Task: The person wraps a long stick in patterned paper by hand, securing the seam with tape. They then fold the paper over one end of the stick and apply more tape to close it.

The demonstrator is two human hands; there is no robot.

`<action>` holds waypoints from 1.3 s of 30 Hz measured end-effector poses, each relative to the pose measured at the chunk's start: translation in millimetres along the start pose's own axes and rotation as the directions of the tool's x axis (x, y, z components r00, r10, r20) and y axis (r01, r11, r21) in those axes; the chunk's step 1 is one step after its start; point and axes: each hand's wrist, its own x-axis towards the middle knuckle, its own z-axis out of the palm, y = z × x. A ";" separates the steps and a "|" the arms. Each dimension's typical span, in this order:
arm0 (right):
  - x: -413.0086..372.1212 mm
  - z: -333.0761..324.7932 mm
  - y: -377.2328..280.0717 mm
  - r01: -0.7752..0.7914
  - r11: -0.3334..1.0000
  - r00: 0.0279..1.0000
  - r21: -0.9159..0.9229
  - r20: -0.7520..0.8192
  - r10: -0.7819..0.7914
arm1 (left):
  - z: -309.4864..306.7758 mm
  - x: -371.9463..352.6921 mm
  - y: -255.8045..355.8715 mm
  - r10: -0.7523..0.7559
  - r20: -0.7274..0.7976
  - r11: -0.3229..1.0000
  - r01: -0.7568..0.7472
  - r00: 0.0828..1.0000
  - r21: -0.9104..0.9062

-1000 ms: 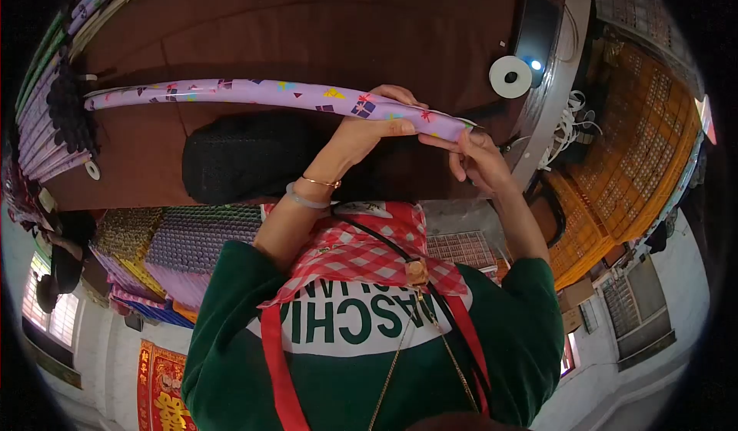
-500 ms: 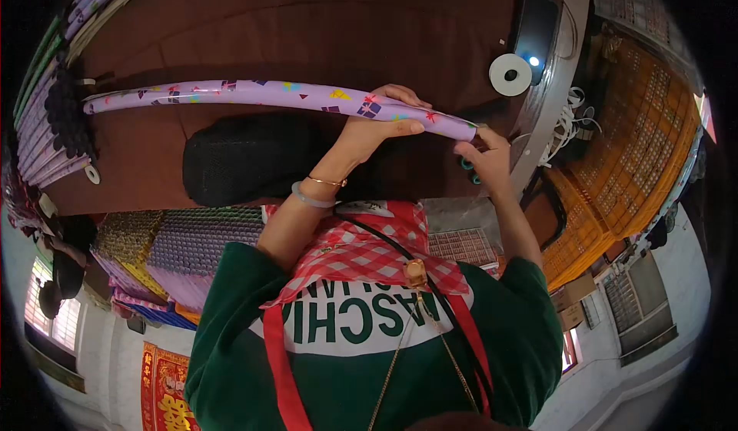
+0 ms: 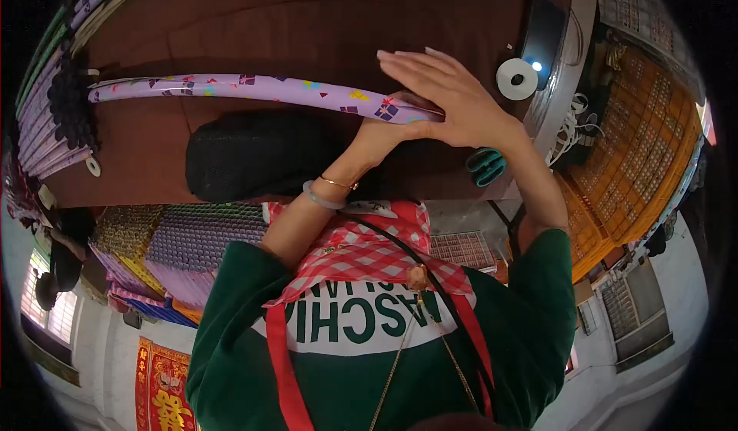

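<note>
A long roll of lilac wrapping paper (image 3: 269, 93), printed with gift boxes, lies across the brown table (image 3: 307, 23). My left hand (image 3: 377, 139) is closed around it near its right end, fingers mostly hidden behind it. My right hand (image 3: 461, 104) lies over that right end, fingers stretched out above the roll and thumb below. The end itself is hidden by my right hand. Below my right hand sits a teal looped object (image 3: 486, 167), which looks like scissor handles. A black bundle (image 3: 254, 154) lies below the roll.
A white tape-like roll (image 3: 516, 79) stands beside a dark device with a bright light (image 3: 536, 66). Lilac rolls (image 3: 46, 135) are stacked at the left edge. White cables (image 3: 567, 135) hang past the table's right edge, near orange-wrapped stacks (image 3: 638, 146).
My right hand has moved from the roll's right end tip up and left over it, its fingers now stretched out. The teal object is more visible. My left hand keeps its hold.
</note>
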 end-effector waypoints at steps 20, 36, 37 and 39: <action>-1.6 -7.3 -9.9 -0.016 0.998 0.992 0.065 0.122 0.008 | 10.0 -8.2 -0.6 0.115 -0.023 0.986 -0.111 0.993 0.121; 23.8 8.0 10.7 -0.236 0.716 0.961 0.657 0.267 0.072 | 15.5 -11.8 8.1 0.115 0.064 0.989 -0.121 0.991 0.090; 24.4 6.7 10.2 -0.255 0.718 0.954 0.648 0.292 0.075 | 15.7 -12.0 7.1 0.115 0.063 0.989 -0.120 0.991 0.089; 25.4 5.0 9.9 -0.272 0.721 0.946 0.638 0.316 0.077 | 15.6 -11.7 5.9 0.155 0.065 0.983 -0.160 0.986 0.086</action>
